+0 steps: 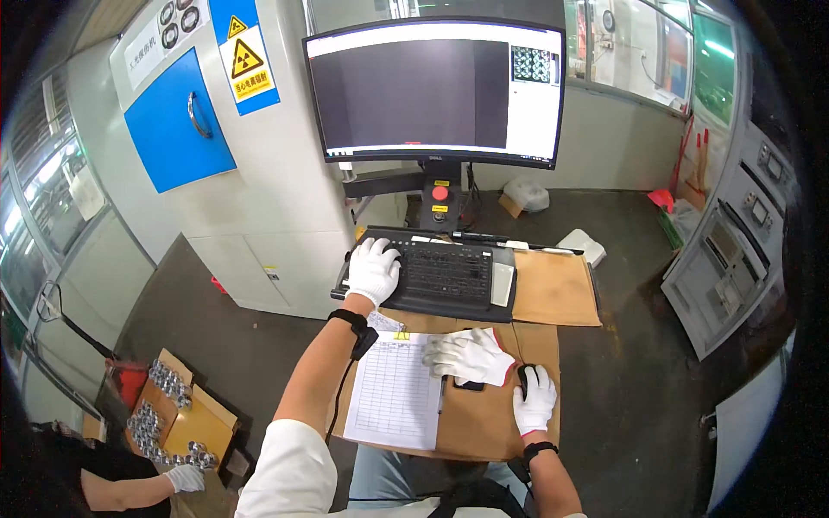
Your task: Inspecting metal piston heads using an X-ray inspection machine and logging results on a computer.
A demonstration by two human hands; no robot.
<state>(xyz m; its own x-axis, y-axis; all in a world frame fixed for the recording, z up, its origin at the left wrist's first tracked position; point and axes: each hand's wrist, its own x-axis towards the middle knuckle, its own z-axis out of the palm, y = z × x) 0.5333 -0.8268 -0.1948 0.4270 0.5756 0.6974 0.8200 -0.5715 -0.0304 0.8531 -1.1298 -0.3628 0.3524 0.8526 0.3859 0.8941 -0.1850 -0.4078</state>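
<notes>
My left hand (374,270), in a white knit glove, lies over the left end of a black keyboard (446,269), fingers stretched forward and holding nothing. In a matching glove, my right hand (534,402) covers a black computer mouse (523,376) on the cardboard-topped desk. Between my arms lies a printed form (395,393) with a table of rows, held by a yellow clip (401,336). A pair of white gloves (469,356) rests beside it, partly over a dark flat object. A wide monitor (434,91) stands behind the keyboard, showing a mostly dark grey picture.
A white cabinet (259,207) with a blue door (179,123) rises at the left. A red button (439,193) sits below the monitor. At the lower left, a co-worker's gloved hand (185,478) is near boxes of shiny metal parts (147,427). A grey machine (725,259) stands right.
</notes>
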